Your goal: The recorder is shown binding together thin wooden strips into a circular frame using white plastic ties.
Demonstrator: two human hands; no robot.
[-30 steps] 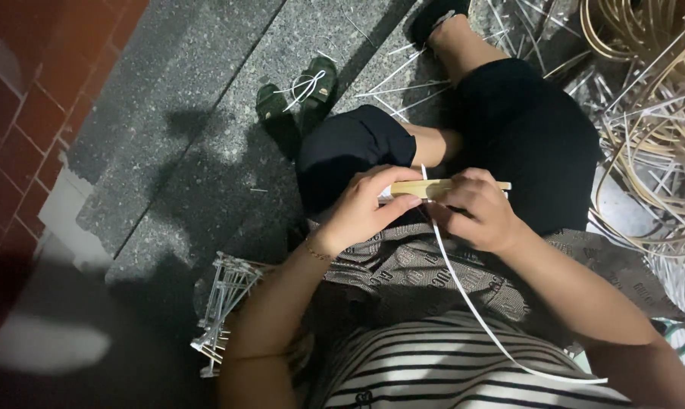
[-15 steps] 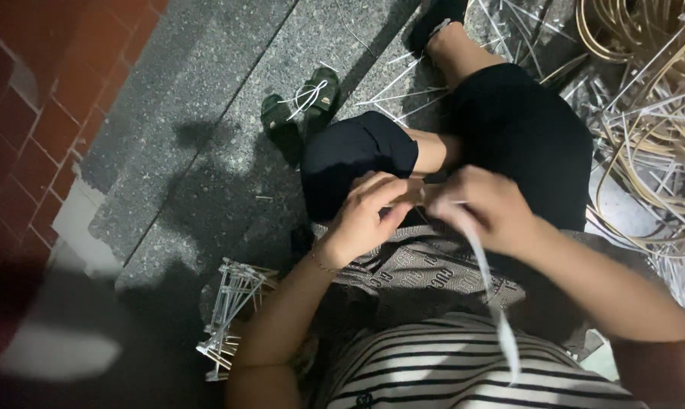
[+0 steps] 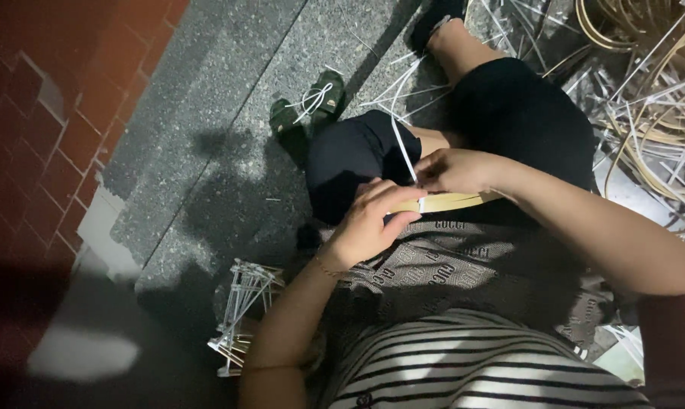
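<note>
I sit on the ground and look down at my lap. My left hand [image 3: 369,223] grips one end of a flat pale wooden stick [image 3: 452,202] held level above my thighs. My right hand [image 3: 458,170] pinches a thin white strip [image 3: 401,136] right at the stick; the strip runs up and away over my knee. Both hands touch the stick close together. A patterned cloth [image 3: 448,269] lies over my lap under the hands.
A small woven frame of white strips [image 3: 240,310] lies on the grey stone floor by my left arm. A green sandal [image 3: 306,113] sits ahead. Loose white strips and coiled cane [image 3: 653,91] pile up at the right. Red brick paving [image 3: 47,113] borders the left.
The white strip hung down toward my chest before; now it points up over my knee. My right hand has moved left, closer to my left hand on the stick.
</note>
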